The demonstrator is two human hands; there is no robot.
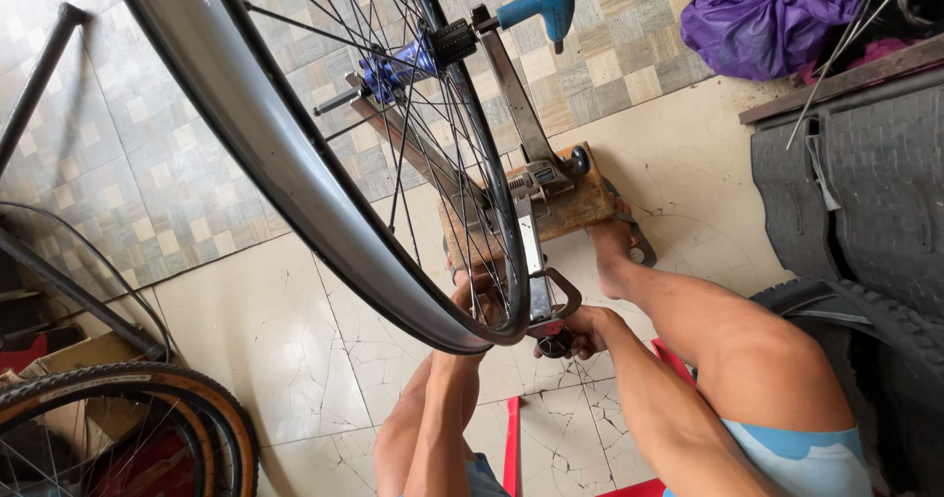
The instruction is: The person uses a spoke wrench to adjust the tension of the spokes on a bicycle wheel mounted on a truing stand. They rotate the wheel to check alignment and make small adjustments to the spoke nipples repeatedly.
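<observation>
A spoked bicycle wheel with a dark rim (295, 163) and a blue hub (393, 64) sits in a metal truing stand (526, 177) on a wooden base (580, 207). My left hand (474, 295) reaches up behind the lowest part of the rim and is partly hidden by it. My right hand (580, 330) is closed on a dark knob (553, 343) at the stand's near end, below the caliper arm. A blue-handled tool (546, 0) sticks out by the axle.
A purple bag (767, 15) lies at top right. Black tyres (855, 192) are stacked on the right. Another wheel with a tan-walled tyre (128, 418) stands at bottom left. My leg (728, 340) and a red stool (513, 448) are below.
</observation>
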